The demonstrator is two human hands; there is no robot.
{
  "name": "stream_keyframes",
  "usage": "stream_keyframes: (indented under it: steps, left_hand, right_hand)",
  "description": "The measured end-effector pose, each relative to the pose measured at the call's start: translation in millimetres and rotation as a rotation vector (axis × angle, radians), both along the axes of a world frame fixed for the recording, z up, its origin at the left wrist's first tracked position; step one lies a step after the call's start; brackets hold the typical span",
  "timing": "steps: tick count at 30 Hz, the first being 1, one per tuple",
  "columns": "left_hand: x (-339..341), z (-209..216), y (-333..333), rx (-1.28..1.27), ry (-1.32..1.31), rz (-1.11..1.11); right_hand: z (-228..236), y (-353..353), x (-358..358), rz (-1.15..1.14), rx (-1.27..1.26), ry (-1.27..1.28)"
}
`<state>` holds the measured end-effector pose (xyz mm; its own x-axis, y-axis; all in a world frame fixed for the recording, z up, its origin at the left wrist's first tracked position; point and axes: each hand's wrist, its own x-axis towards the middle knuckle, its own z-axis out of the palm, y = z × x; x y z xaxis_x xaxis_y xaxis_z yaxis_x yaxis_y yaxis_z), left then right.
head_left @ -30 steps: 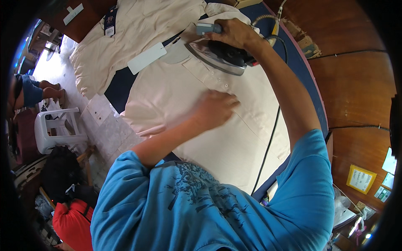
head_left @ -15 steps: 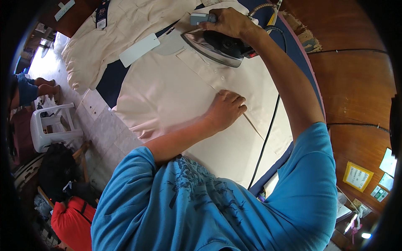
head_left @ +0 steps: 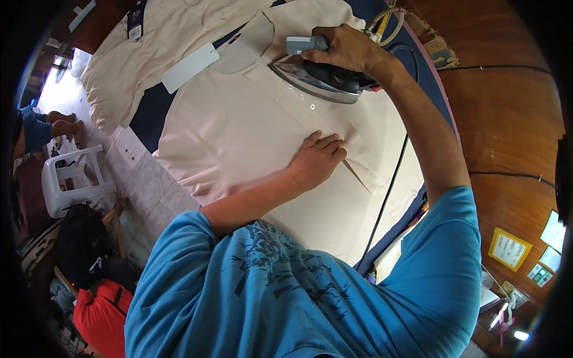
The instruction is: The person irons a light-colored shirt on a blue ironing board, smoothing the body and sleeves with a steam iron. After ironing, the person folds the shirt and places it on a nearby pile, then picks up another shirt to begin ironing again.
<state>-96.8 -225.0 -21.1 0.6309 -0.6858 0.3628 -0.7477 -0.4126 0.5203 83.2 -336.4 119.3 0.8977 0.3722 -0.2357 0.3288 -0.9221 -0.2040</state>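
Observation:
A cream shirt lies spread over a dark blue padded board. My right hand is wrapped round the grey and black handle of a steam iron. The iron's soleplate rests on the shirt's upper right part, beside the collar opening and a row of small white buttons. Below the iron, my left hand lies on the cloth by the front placket, its fingers stretched out and slightly apart. Small folds rise in the cloth to the right of those fingertips.
A second cream garment with a dark hang tag lies at the far left. A white card is by the collar. The iron's black cord crosses the shirt's right side. A white plastic stool stands on the floor, left.
The iron has slid right and slightly nearer with my right hand. My left hand has shifted a little left, its fingers flatter. The shirt's collar shows more openly.

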Motion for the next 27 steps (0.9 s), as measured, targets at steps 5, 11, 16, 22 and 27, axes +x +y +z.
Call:
stream_keyframes:
  steps: [5,11,16,22,27]
  left_hand:
    - [0,0,0,-0.001,-0.008,0.011]
    - [-1,-1,-1,-0.02,-0.001,0.007]
    - [0,0,0,-0.031,0.011,0.003]
    - [0,0,1,-0.037,0.023,-0.005]
    - [1,1,1,-0.046,0.015,0.002]
  right_hand:
    - [5,-11,-8,0.049,-0.008,0.028]
    - [6,-23,-15,0.101,-0.007,0.052]
    - [7,-29,-20,0.142,-0.007,0.035]
    - [6,-38,-26,0.143,0.027,0.06]
    - [9,-47,-29,0.123,0.037,0.039]
